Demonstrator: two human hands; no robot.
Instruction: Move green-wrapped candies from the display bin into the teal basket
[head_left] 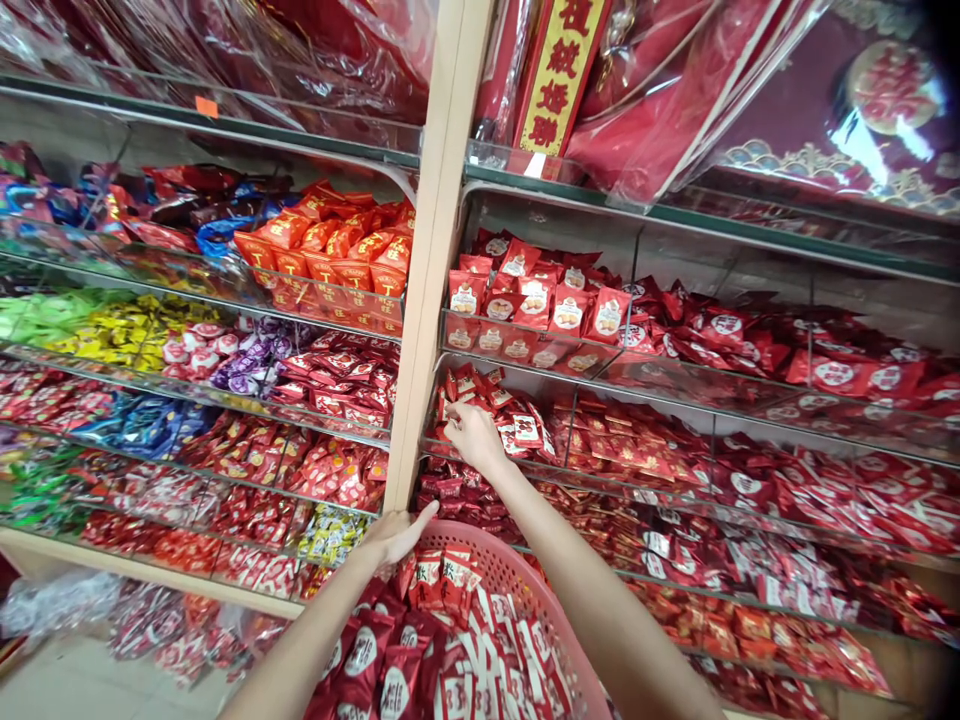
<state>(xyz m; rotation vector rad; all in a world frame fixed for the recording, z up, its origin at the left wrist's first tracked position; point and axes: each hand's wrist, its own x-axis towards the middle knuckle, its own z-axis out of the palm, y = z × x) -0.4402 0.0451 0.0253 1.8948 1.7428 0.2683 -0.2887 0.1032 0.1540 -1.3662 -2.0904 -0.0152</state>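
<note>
My left hand (399,538) grips the far-left rim of a pink perforated plastic basket (501,553), its thumb stretched along the edge and its other fingers mostly hidden. Inside the basket lie dark red packets (394,680) with white round labels, red packets with black characters (444,578), and many red-and-white packets (510,650). My right hand (474,437) reaches over the basket into a shelf compartment of small red packets (525,425). Its fingers are bent at the packets by the wooden post; whatever is between the fingertips cannot be made out.
A pale wooden upright (431,200) divides the shelving just left of my right hand. Clear front lips (540,345) edge the shelves. Orange packets (330,260) fill a left compartment; colourful sweets (120,330) lie below. Bagged goods (172,620) sit on the floor at lower left.
</note>
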